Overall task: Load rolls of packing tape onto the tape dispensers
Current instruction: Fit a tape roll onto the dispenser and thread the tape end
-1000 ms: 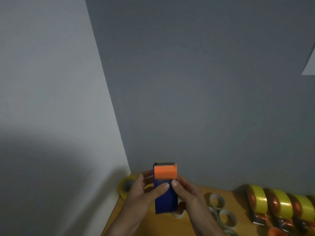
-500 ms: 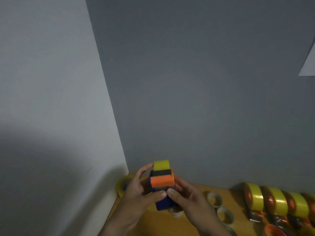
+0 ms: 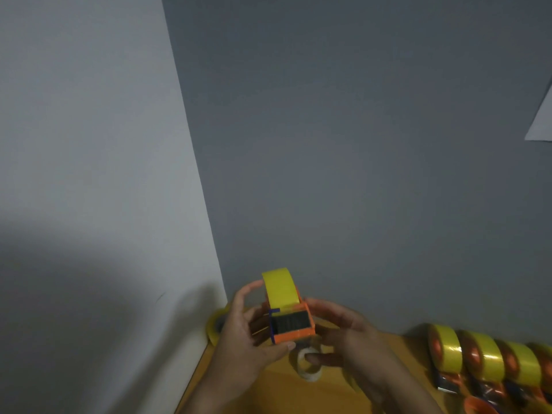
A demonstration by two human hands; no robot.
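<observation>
your left hand [image 3: 245,339] grips dispenser [image 3: 291,327] with yellow roll [image 3: 279,286], right hand [image 3: 343,342] loosely cupped beside it, grip unclear, above surface [image 3: 298,395]

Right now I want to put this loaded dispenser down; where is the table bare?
Bare wood table shows between the right hand and the row of loaded dispensers. Crowded: empty tape core under the hands, spare roll in the corner.
</observation>
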